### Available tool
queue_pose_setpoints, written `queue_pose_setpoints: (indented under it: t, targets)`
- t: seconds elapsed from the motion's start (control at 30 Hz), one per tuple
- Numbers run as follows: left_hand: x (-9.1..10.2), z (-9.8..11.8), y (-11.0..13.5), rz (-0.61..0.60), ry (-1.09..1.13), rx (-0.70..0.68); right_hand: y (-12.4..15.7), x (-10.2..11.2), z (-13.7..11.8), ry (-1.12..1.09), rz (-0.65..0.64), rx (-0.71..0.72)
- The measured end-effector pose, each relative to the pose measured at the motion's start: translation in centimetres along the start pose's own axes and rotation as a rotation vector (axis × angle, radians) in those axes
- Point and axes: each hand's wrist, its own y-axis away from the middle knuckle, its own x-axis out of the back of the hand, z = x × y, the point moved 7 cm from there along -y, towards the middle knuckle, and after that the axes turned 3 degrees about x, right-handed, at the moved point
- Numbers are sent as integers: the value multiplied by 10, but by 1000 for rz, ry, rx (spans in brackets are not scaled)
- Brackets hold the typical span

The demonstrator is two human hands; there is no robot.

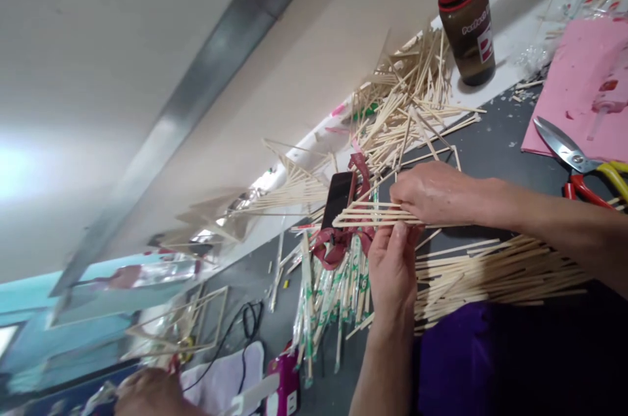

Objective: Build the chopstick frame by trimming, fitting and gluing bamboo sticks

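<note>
- Holding a fan of thin sticks (367, 213) mid-scene, we grip it narrowly with our left hand (394, 265) and right hand (434, 193).
- Beyond its left tip, we see a phone (338, 192).
- Loose sticks (520, 262) lie near right.
- A bottle (468, 30) stands far right.

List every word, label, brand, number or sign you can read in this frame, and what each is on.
"Perfect": on the red-lidded bottle; the lettering after it curves out of sight.
Large mark below it on the bottle: stylised, cannot be read surely.
Green print on the clear wrappers: too small and blurred.
White label on the purple device: unreadable.
</note>
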Motion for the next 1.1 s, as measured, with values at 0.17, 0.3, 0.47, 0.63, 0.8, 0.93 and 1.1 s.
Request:
queue_pose_setpoints:
  t: [0.17,0.3,0.47,0.63,0.8,0.93,1.1]
  targets:
    - [-7,4,-2,15,-31,-73,-2,-1,-2,-105,-9,33]
    - [-2,8,-1,7,-185,-89,-2,1,-3,-102,-41,28]
    - [36,30,22,-42,-820,-1,1,4,-5,-106,-65,4]
    - [51,108,54,457,-782,-614,1,3,-5,-92,-56,9]
    - [32,105,24,370,-765,-567,1,3,-3,-220,-22,25]
    - [36,97,13,412,-820,-550,1,2,-3,-282,-28,41]
    - [41,92,13,436,-746,-524,0,0,-4,-306,-23,40]
